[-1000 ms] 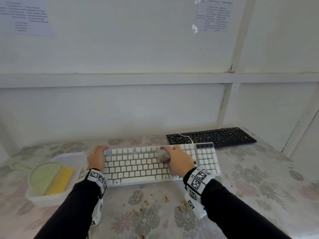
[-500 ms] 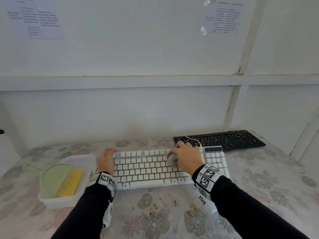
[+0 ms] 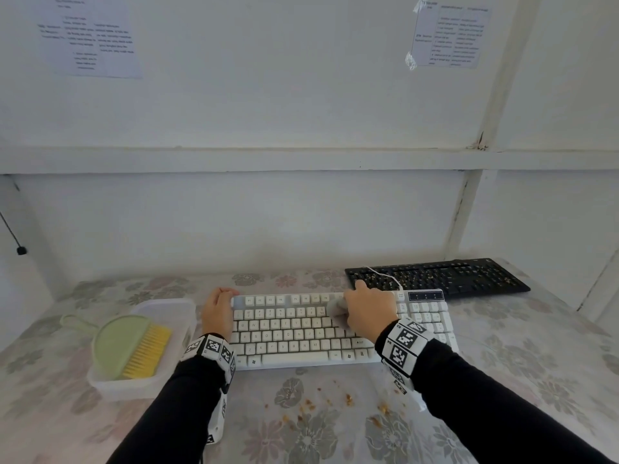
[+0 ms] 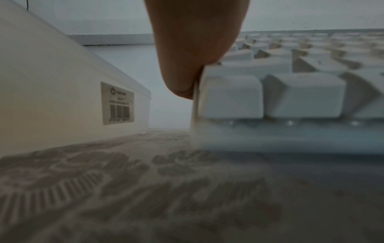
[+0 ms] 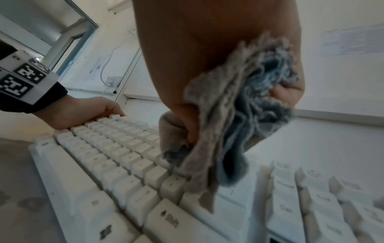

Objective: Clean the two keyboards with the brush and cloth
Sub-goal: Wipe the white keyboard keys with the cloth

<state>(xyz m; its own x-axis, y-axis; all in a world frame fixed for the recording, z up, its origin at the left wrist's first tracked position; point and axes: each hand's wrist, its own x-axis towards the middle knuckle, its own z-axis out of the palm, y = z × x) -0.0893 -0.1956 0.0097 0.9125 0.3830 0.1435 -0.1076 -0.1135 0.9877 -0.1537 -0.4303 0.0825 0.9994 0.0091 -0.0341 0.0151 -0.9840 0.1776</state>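
Note:
A white keyboard [image 3: 301, 329] lies on the floral table in front of me. My right hand [image 3: 366, 311] grips a crumpled grey cloth [image 3: 336, 309] and presses it on the keys at the upper right of the main block; the cloth [image 5: 239, 125] hangs bunched from that hand [image 5: 218, 57] in the right wrist view. My left hand [image 3: 217, 311] holds the keyboard's left end, fingers curled over its far corner; its thumb [image 4: 193, 54] lies against the keyboard's edge [image 4: 196, 98]. A black keyboard [image 3: 435, 276] speckled with crumbs sits behind to the right. The green brush [image 3: 130, 346] with yellow bristles lies in a tub.
The clear plastic tub [image 3: 167, 309] stands just left of the white keyboard. Crumbs [image 3: 348, 400] are scattered on the tablecloth in front of the keyboard. A white cable [image 3: 385, 274] crosses the black keyboard. A white wall rises right behind the table.
My right hand has slid the cloth rightward along the upper key rows. The head view has tilted up a little. My left hand stays on the keyboard's left end.

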